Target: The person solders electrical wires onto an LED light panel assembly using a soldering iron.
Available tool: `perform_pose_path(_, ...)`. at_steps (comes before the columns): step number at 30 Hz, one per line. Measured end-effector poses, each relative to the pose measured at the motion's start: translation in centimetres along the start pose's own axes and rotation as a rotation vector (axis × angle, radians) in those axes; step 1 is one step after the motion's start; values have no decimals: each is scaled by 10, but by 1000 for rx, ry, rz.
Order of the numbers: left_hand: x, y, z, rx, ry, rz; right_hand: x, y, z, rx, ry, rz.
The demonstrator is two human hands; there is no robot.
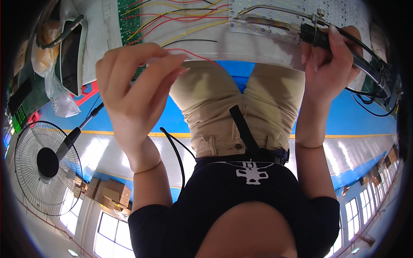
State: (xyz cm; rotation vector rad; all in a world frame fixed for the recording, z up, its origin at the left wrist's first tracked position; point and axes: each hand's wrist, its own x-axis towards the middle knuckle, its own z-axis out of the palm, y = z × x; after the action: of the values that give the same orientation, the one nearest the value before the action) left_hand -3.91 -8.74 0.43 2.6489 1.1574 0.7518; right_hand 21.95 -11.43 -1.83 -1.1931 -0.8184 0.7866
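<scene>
Workshop floor (365,116), blue and grey, mid-frame. Worktable (275,53), pale, across the upper frame. Standing fan (47,167), dark grille, lower left. Perforated white panels (340,8), upper right. Left hand (135,81), upper left of centre: fingers bent, tips close together; whether they pinch anything cannot be told. Right hand (329,69), upper right: fingers wrapped on the black handle of a soldering iron (316,36), tip pointing left. Green circuit board (124,30), upper left. Wires (206,17), red, yellow and black, upper centre. Loose red wire (202,56), beside the left fingertips. Step, as judged: wire handling, iron at the ready. Next move seemingly calls for one wire held steady.
</scene>
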Motion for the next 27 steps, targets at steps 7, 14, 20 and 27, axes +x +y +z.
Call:
perform_pose_path(7,5,-4,23,-33,5,146,0,1,0,-20,-16,-10)
perform_pose_path(14,10,-3,27,-15,-11,131,-2,1,3,-101,62,-6)
perform_pose_path(20,13,6,26,-62,-19,70,0,3,-2,-37,-16,-41)
perform_pose_path(27,10,6,25,-137,-82,38,0,3,-2,-8,-10,-7)
